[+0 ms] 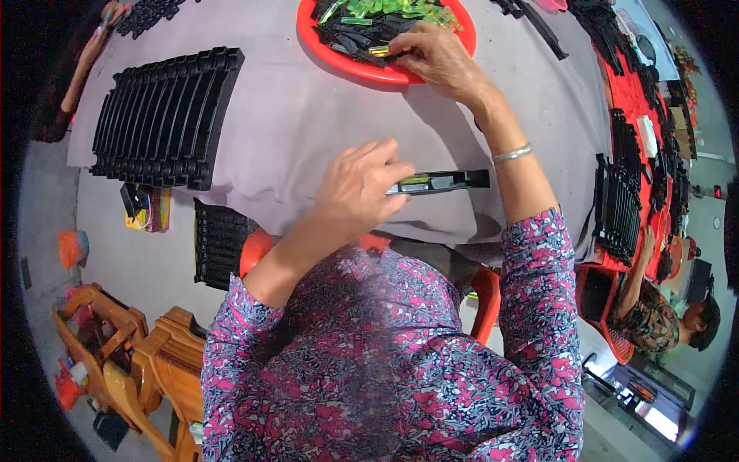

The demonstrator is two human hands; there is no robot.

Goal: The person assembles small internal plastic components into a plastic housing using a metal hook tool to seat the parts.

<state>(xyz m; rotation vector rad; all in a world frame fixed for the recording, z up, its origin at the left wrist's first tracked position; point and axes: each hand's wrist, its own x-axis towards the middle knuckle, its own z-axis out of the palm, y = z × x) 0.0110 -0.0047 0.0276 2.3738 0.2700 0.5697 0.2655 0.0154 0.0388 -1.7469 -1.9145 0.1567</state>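
Observation:
My left hand (358,185) is closed around one end of a narrow black plastic frame (462,179) that lies on the cloth near the table's front edge. Inside the frame, a green see-through piece (416,180) shows beside my fingertips. My right hand (439,61) reaches over the near rim of a red basin (350,68), thumb and fingers pinched at the end of a small yellowish clear piece (379,51). Black strips (362,37) and a heap of green see-through pieces (400,9) fill the basin.
At left stands a row of black frames (162,115) set side by side. A grey cloth (292,115) covers the table. Another person's hand (108,19) is at the far left, and a person (662,316) sits at right by a red-covered table (631,88).

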